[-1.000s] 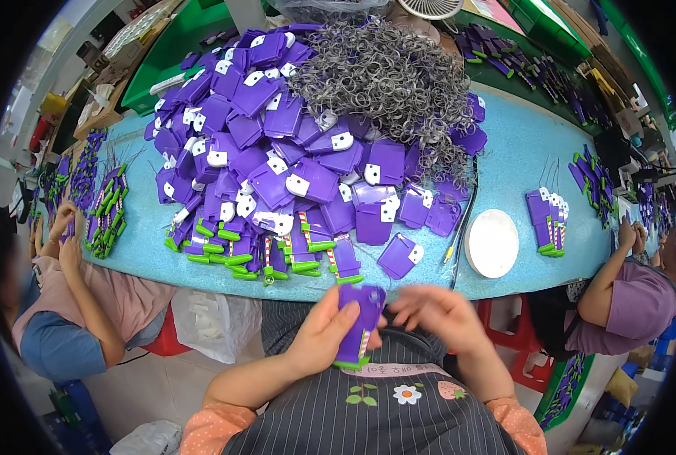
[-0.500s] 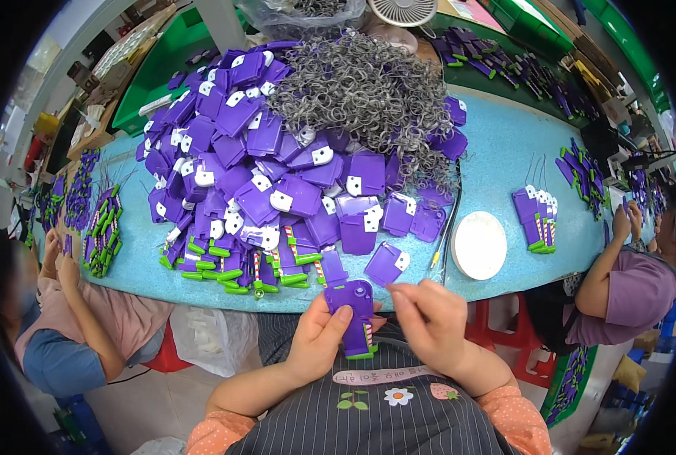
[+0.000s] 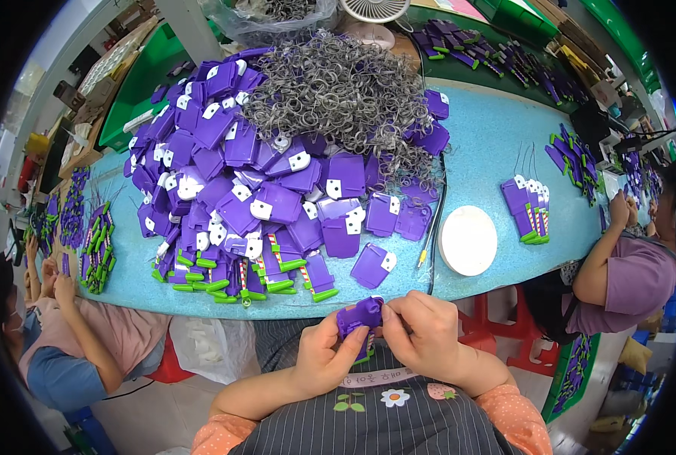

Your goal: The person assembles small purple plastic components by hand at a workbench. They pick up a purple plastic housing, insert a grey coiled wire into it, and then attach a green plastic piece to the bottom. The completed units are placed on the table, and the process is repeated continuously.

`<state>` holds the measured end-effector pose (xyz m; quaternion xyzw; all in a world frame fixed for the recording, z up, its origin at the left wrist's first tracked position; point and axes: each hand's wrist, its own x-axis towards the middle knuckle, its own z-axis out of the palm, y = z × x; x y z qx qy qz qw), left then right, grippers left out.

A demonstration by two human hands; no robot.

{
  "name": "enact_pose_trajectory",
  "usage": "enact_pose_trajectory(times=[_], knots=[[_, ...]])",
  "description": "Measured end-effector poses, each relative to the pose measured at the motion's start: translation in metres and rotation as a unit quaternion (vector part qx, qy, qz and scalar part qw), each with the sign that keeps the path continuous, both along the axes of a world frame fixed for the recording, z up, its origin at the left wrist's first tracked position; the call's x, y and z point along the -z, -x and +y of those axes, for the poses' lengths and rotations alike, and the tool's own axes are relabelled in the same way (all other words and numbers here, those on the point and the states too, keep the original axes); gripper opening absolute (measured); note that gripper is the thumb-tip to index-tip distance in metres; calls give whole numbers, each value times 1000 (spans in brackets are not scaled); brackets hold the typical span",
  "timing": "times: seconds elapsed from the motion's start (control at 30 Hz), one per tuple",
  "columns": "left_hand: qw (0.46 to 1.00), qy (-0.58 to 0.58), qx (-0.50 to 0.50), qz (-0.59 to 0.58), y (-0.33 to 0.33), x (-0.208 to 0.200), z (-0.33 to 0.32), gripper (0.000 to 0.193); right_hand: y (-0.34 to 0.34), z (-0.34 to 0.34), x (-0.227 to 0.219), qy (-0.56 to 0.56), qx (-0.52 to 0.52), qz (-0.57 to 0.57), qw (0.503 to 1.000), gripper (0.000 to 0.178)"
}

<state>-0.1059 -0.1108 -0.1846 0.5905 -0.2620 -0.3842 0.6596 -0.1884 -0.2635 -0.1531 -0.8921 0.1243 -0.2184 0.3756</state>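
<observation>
My left hand (image 3: pixel 324 347) grips a purple plastic part (image 3: pixel 358 315) just in front of the table edge, thumb across its face. Green and a striped strip show at its lower end. Pinched fingers of my right hand (image 3: pixel 423 327) meet the part's upper right corner; whatever they hold, if anything, is hidden. Beyond my hands, a loose purple piece with a white rounded corner (image 3: pixel 373 265) lies on the table. A large heap of similar purple pieces (image 3: pixel 224 167) sits to the left, green-footed ones (image 3: pixel 277 274) along its near side. Grey metal springs (image 3: pixel 338 95) pile up behind.
Right of a dark cable (image 3: pixel 438 220) stands a round white lid or dish (image 3: pixel 467 240). A small row of assembled purple parts with wires (image 3: pixel 527 212) lies farther right on the blue table (image 3: pixel 480 152). Co-workers sit left (image 3: pixel 88 326) and right (image 3: pixel 618 280). A fan (image 3: pixel 376 9) stands behind.
My right hand has come in to the purple part's upper corner. The part has tilted in my left hand. The whole view has shifted slightly.
</observation>
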Motion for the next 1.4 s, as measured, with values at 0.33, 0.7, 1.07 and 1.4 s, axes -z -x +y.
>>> enact_pose_trajectory(times=[0.33, 0.7, 1.07, 1.4], knots=[[980, -60, 45, -186, -9, -12, -2, 27, 3, -7, 13, 111, -29, -37, 993, 5], [918, -38, 138, -371, -8, -19, -2, 29, -3, -23, 3, -173, -180, 71, 966, 17], [985, -21, -39, -164, -13, -23, -3, 30, -5, -1, 15, -306, -108, 4, 946, 31], [980, 1, -24, -198, -8, -8, -9, 26, -2, 9, 14, -186, -51, -71, 979, 21]])
